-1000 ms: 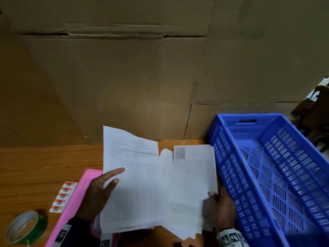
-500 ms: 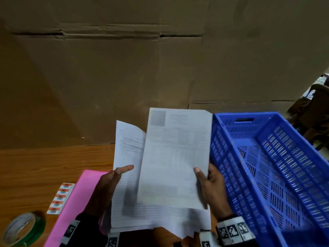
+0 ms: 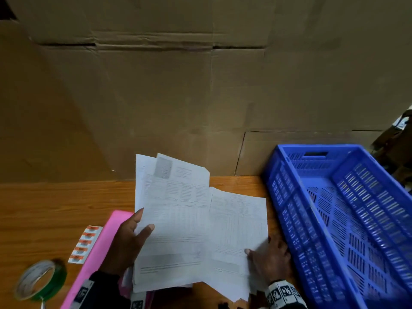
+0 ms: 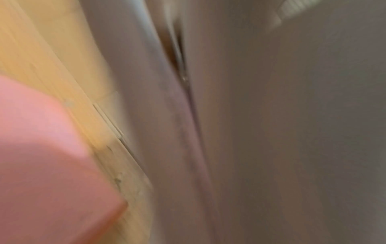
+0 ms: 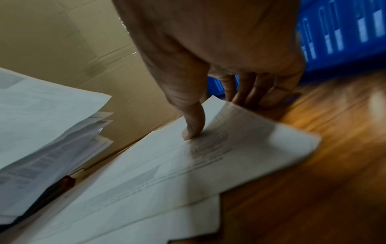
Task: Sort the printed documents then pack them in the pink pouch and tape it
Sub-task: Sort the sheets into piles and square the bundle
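My left hand (image 3: 138, 230) holds a raised stack of printed documents (image 3: 176, 221), with the thumb on the top sheet and the fingers behind it. A second pile of sheets (image 3: 238, 221) lies on the table to its right. My right hand (image 3: 265, 255) pinches the near right edge of that pile's top sheet (image 5: 208, 165). In the right wrist view the right hand (image 5: 217, 109) has its thumb pressing on the sheet and its fingers at the edge. The pink pouch (image 3: 100, 246) lies flat under my left wrist. It shows as a pink blur (image 4: 41, 165) in the left wrist view.
A green tape roll (image 3: 38, 279) and a strip of orange labels (image 3: 85, 244) lie left of the pouch. A blue slatted crate (image 3: 347, 219) stands close on the right. A cardboard wall (image 3: 200, 97) closes off the back of the wooden table (image 3: 55, 208).
The sheet my right hand held up now lies on top of the left hand's stack. My right hand has dropped back onto the right pile.
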Action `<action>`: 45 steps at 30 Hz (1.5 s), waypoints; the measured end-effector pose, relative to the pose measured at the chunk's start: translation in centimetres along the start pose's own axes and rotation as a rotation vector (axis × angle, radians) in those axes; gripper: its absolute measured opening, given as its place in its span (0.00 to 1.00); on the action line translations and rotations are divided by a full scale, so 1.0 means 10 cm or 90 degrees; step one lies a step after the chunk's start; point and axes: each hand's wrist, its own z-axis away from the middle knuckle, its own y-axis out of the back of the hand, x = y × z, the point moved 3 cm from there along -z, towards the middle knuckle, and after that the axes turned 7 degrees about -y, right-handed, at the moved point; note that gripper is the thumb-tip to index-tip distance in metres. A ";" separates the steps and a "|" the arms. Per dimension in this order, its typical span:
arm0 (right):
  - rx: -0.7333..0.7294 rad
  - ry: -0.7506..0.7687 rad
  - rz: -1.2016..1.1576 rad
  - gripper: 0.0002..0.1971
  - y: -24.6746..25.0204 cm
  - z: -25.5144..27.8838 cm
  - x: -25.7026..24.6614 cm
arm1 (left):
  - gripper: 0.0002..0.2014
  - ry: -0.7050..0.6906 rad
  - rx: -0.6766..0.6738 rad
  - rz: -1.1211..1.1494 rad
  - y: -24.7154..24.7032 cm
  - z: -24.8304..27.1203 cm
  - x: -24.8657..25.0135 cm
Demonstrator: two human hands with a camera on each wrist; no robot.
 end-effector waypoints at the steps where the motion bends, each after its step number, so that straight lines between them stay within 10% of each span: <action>1: -0.007 0.003 -0.007 0.51 0.00 -0.02 0.03 | 0.41 0.009 0.005 0.005 0.04 -0.01 -0.08; 10: 0.041 0.069 -0.143 0.14 0.13 0.04 0.08 | 0.34 -0.003 0.030 0.059 0.03 0.01 0.00; 25: 0.077 0.120 -0.169 0.09 0.31 0.05 0.13 | 0.47 -0.129 0.011 0.106 -0.03 -0.05 0.07; 32: 0.142 0.173 -0.407 0.14 0.77 0.13 -0.04 | 0.22 -0.119 -0.058 0.028 -0.02 -0.05 -0.06; 40: 0.018 0.269 -0.719 0.05 1.09 0.27 -0.35 | 0.20 -0.105 -0.047 0.040 -0.14 -0.06 0.07; 45: -0.175 0.292 -0.667 0.04 0.83 0.53 -0.66 | 0.16 -0.106 -0.074 0.120 -0.25 -0.01 0.34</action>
